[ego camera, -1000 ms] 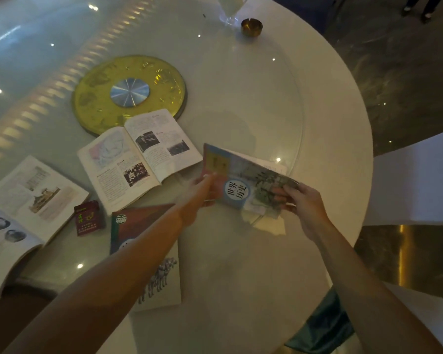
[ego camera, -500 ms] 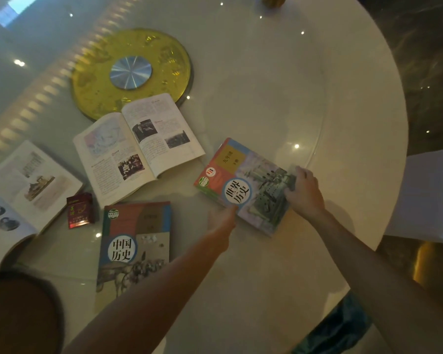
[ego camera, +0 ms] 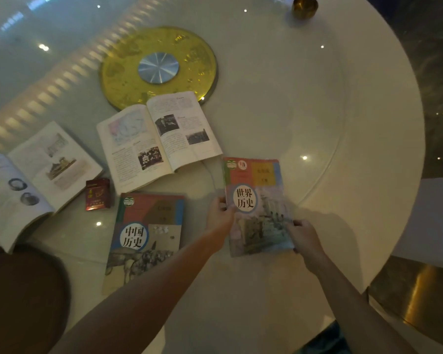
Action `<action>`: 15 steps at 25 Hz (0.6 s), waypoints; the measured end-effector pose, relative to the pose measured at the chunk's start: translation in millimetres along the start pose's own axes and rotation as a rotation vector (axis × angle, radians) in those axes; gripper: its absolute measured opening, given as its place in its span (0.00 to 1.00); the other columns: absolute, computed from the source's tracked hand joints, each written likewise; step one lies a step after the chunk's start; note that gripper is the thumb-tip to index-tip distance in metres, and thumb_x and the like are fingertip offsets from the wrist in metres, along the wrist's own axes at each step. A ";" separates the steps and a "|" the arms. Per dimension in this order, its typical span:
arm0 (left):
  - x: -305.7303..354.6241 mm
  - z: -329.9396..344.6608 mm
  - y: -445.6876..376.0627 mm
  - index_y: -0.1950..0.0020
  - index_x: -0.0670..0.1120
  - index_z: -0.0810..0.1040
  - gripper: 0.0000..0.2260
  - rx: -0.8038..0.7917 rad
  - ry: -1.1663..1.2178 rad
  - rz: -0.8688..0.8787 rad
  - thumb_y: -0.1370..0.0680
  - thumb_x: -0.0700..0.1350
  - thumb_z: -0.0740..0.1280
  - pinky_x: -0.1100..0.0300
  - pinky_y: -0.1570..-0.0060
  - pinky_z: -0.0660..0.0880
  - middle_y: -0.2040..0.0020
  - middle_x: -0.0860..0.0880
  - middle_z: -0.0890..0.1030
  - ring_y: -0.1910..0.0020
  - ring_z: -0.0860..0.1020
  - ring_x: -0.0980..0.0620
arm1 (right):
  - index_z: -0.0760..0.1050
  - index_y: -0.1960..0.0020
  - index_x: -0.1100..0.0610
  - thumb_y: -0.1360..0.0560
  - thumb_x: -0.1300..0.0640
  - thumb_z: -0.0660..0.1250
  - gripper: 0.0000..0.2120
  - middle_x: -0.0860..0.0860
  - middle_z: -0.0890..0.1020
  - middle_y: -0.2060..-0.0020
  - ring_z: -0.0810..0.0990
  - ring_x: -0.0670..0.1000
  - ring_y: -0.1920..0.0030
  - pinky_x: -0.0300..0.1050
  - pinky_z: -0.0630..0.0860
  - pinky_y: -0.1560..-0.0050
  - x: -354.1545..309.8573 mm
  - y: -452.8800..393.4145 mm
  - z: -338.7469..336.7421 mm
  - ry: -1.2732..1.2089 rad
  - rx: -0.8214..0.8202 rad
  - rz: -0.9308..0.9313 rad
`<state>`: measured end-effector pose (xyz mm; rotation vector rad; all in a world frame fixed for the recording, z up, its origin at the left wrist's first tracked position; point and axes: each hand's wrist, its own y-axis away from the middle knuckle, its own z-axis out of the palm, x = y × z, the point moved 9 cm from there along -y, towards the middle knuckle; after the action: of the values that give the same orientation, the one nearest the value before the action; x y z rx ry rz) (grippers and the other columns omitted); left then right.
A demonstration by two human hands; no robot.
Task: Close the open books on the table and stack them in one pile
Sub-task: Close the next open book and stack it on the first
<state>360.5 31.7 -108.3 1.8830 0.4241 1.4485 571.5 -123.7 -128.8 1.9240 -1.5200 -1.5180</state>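
Observation:
A closed world history book point(ego camera: 256, 190) with a colourful cover is in both my hands, low over the round white table point(ego camera: 368, 123). My left hand point(ego camera: 219, 213) grips its left edge and my right hand point(ego camera: 303, 237) grips its lower right corner. To its left a second closed book point(ego camera: 149, 233) with a horse picture lies flat on the table. Behind these, one open book point(ego camera: 159, 139) lies face up near the middle. Another open book point(ego camera: 33, 180) lies at the far left, partly out of frame.
A small red box point(ego camera: 97, 194) lies between the open books. A gold disc point(ego camera: 159, 67) with a silver hub sits in the glass turntable. A brass cup point(ego camera: 304, 6) stands at the far edge. A dark round seat point(ego camera: 18, 297) is at lower left.
The world history book was shut and brought down from mid-air, then turned upright and drawn toward me. My left hand moved onto its left edge; my right hand shifted to its lower corner.

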 end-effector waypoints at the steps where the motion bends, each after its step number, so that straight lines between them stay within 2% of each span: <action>1: 2.8 -5.3 5.3 0.39 0.43 0.75 0.10 -0.051 0.051 0.018 0.20 0.40 0.67 0.47 0.51 0.83 0.43 0.41 0.83 0.44 0.82 0.43 | 0.79 0.44 0.58 0.20 0.49 0.67 0.13 0.55 0.83 0.51 0.81 0.55 0.57 0.52 0.77 0.59 2.1 10.5 11.9 -0.073 -0.069 0.010; 3: 5.2 -26.5 14.6 0.37 0.41 0.75 0.11 -0.122 0.156 0.021 0.19 0.38 0.66 0.42 0.49 0.82 0.44 0.38 0.84 0.47 0.84 0.40 | 0.82 0.47 0.59 0.19 0.50 0.67 0.12 0.56 0.87 0.56 0.85 0.56 0.59 0.51 0.81 0.60 3.2 28.5 36.5 -0.188 -0.166 0.009; 4: 4.1 -39.8 18.4 0.37 0.41 0.76 0.11 -0.141 0.212 0.009 0.19 0.38 0.65 0.42 0.51 0.83 0.46 0.38 0.85 0.50 0.85 0.40 | 0.81 0.46 0.60 0.19 0.50 0.66 0.13 0.57 0.86 0.59 0.85 0.56 0.62 0.50 0.80 0.63 6.5 35.2 45.8 -0.234 -0.174 0.027; 6: 4.1 -68.2 28.3 0.38 0.39 0.76 0.10 -0.156 0.323 -0.017 0.19 0.36 0.65 0.48 0.61 0.84 0.52 0.38 0.85 0.58 0.86 0.44 | 0.77 0.43 0.61 0.18 0.51 0.66 0.13 0.58 0.83 0.64 0.82 0.57 0.68 0.49 0.79 0.68 14.0 45.1 60.8 -0.322 -0.154 0.082; 8: 0.9 -99.8 35.0 0.41 0.39 0.77 0.08 -0.133 0.331 -0.016 0.19 0.36 0.65 0.54 0.67 0.83 0.55 0.39 0.85 0.62 0.86 0.47 | 0.76 0.43 0.62 0.19 0.51 0.66 0.14 0.60 0.84 0.61 0.81 0.56 0.71 0.47 0.77 0.73 14.9 59.6 84.9 -0.372 -0.205 0.130; 12: -19.3 -157.5 41.6 0.41 0.42 0.79 0.08 -0.116 0.274 -0.009 0.18 0.37 0.64 0.55 0.65 0.82 0.53 0.39 0.86 0.60 0.86 0.47 | 0.78 0.44 0.60 0.20 0.47 0.67 0.16 0.59 0.86 0.51 0.81 0.55 0.70 0.46 0.74 0.74 -5.4 102.0 149.1 -0.123 -0.320 0.058; 15: -32.8 -206.7 42.0 0.41 0.42 0.77 0.07 -0.026 0.136 0.059 0.18 0.38 0.65 0.60 0.65 0.82 0.52 0.43 0.85 0.56 0.86 0.49 | 0.76 0.50 0.61 0.20 0.48 0.68 0.15 0.58 0.83 0.59 0.77 0.55 0.71 0.48 0.71 0.71 -20.6 127.5 190.3 0.057 -0.297 -0.039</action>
<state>150.1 51.0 -77.5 1.7964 0.4152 1.6197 345.3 -88.8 -106.4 1.8158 -1.1633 -1.5873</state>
